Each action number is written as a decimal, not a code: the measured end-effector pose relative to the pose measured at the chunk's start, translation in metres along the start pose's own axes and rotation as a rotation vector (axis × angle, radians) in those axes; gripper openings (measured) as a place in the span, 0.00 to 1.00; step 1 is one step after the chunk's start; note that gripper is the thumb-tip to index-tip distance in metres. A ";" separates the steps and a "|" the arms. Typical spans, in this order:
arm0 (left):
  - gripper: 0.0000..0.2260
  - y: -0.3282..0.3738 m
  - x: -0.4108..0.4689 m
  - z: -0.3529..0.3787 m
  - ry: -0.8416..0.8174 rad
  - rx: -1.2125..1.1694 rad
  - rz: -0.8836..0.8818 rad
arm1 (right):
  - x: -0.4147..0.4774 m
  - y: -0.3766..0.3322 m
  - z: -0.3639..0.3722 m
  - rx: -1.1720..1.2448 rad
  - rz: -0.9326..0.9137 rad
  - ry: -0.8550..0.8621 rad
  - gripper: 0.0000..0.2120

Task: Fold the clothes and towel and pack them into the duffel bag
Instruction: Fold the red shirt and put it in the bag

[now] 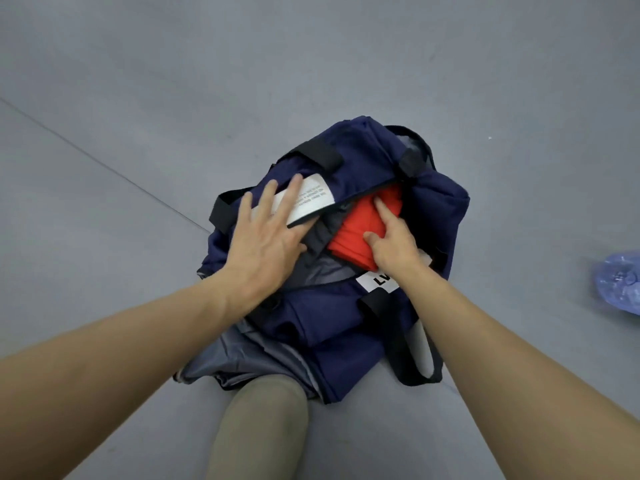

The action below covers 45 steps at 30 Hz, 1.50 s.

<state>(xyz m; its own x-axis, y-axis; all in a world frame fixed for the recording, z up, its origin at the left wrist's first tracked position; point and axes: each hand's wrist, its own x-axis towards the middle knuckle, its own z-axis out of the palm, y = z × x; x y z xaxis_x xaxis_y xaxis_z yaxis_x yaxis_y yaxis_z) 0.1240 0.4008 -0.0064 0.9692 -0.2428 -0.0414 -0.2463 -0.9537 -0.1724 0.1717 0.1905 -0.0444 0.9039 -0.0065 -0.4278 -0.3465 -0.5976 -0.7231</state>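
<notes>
Nearest me is a knee in beige cloth, low in the middle of my view, resting on the grey floor. Just beyond it lies the navy bag, slumped, its top gaping and a grey lining spilling out at the near left. A black strap loops down its near right side.

Inside the opening, toward the right, I see a folded red garment, partly tucked under the far edge of the bag.

Both forearms reach in from the near corners. The left hand lies flat with its fingers spread, pressing the bag's left flap, and the fingertips overlap a white label with small print. The right hand is down in the opening on the garment, with the index finger stretched along the red cloth and the thumb tip touching it. Its other fingers are hidden on the far side, so I cannot tell whether it grips or only presses. A small white tag with black letters shows just near that wrist.

At the far right edge, well apart from the bag, lies a crumpled blue plastic thing.
</notes>
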 end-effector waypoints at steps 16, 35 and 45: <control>0.28 -0.022 -0.008 -0.008 0.061 -0.225 -0.089 | -0.053 -0.032 0.069 -0.595 -0.675 0.018 0.31; 0.35 -0.047 -0.044 -0.039 0.225 -0.518 -0.090 | -0.019 -0.091 0.106 -0.738 -0.367 -0.150 0.34; 0.32 -0.045 -0.054 -0.019 0.163 -0.483 -0.131 | -0.047 -0.046 0.071 -0.380 -0.651 -0.098 0.27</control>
<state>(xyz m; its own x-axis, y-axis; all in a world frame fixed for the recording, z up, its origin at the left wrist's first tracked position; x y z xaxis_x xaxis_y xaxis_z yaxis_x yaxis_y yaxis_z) 0.0826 0.4538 0.0224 0.9884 -0.1043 0.1103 -0.1338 -0.9418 0.3086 0.1273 0.2752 -0.0290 0.8638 0.5025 -0.0375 0.3755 -0.6915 -0.6171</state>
